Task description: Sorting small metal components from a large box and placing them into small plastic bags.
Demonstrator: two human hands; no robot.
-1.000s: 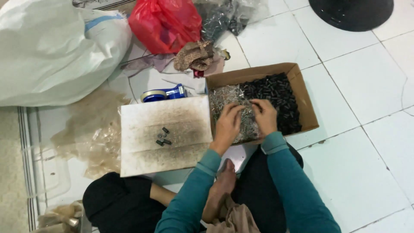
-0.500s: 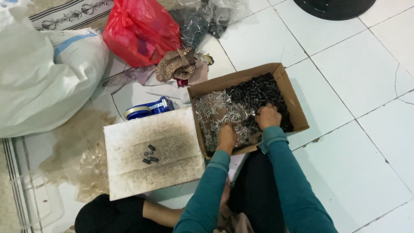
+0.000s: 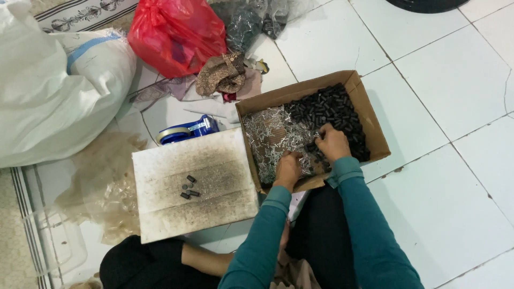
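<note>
I see both hands in the brown box (image 3: 369, 123): left hand (image 3: 287, 168) on shiny bits (image 3: 267, 136), right hand (image 3: 332, 142) pinching black pieces (image 3: 332, 109).

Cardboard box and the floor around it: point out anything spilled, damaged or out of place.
A few small black cylinders lie loose on the smudged white board, apart from the pile in the cardboard box. A thin crack runs through the floor tile at right.
</note>
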